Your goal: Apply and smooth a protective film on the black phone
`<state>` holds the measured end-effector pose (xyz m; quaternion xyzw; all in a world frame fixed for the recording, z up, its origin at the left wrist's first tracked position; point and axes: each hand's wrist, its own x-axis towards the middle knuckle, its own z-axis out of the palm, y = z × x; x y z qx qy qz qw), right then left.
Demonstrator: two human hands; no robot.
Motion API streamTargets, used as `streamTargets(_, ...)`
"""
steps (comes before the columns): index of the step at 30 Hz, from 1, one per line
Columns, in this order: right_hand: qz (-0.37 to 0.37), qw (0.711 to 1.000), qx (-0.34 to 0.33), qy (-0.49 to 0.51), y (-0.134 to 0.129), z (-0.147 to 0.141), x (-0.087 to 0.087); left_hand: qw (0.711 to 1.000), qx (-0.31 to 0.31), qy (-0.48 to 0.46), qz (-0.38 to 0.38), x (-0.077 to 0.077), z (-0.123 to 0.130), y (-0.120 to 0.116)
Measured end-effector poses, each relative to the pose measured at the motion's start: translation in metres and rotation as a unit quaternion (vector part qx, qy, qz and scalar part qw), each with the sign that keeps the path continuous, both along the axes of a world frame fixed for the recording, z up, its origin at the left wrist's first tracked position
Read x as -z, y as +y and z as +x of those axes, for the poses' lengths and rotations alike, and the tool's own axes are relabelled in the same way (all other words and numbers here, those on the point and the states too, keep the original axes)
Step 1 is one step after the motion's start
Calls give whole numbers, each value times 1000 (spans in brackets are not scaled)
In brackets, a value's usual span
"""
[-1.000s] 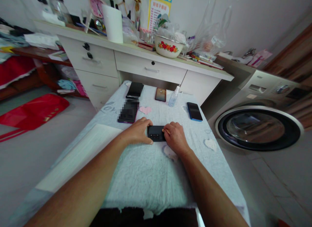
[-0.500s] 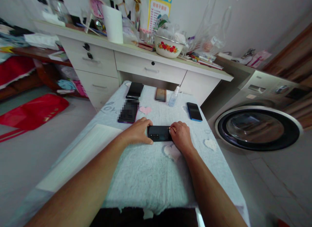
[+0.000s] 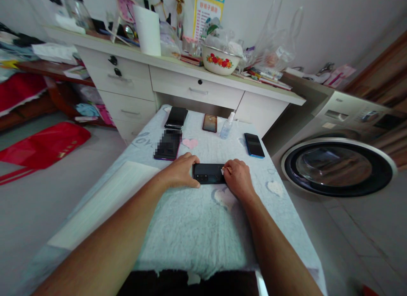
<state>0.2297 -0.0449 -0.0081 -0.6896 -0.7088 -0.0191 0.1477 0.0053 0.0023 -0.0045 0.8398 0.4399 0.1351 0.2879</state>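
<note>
A dark smartphone (image 3: 212, 170) lies sideways on the cloth, back up, its camera block at the left end. My left hand (image 3: 182, 172) grips that left end between thumb and fingers. Over the right end, my right hand (image 3: 238, 177) is closed on a small white scrap, like tissue (image 3: 222, 171), and presses it to the phone's back. Most of the scrap is hidden by the fingers. Beyond my hands stand a clear spray bottle (image 3: 226, 127) and a brown-backed phone (image 3: 210, 123). A blue-edged phone (image 3: 254, 145) lies to the right.
A purple-edged phone (image 3: 168, 145) and a black phone stack (image 3: 176, 117) lie at the back left. A white sheet (image 3: 104, 202) lies along the left side of the table. Behind is a cabinet (image 3: 197, 86) bearing a flowered bowl (image 3: 220, 60); a washing machine (image 3: 337, 118) stands right.
My right hand has shifted slightly to the right along the phone's back, with the white scrap showing a little more. My left hand keeps its grip at the left end.
</note>
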Motion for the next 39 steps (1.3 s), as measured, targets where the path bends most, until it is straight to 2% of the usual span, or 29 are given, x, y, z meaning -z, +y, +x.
streamTargets(10,-15,996,-89,21,-5,-10,-3,1000,4,4,-1,0,1,1)
streamTargets(14,-19,995,-97,20,-5,-11,-4,1000,4,7,0,1,0,1)
streamTargets(24,-3,1000,-15,14,1,4,2,1000,8,0,2,2,1,2)
streamTargets(34,-25,997,69,0,0,19,-4,1000,7,3,-1,0,0,1)
streamTargets(39,-54,995,80,-12,-1,21,-8,1000,8,5,-2,-1,1,1)
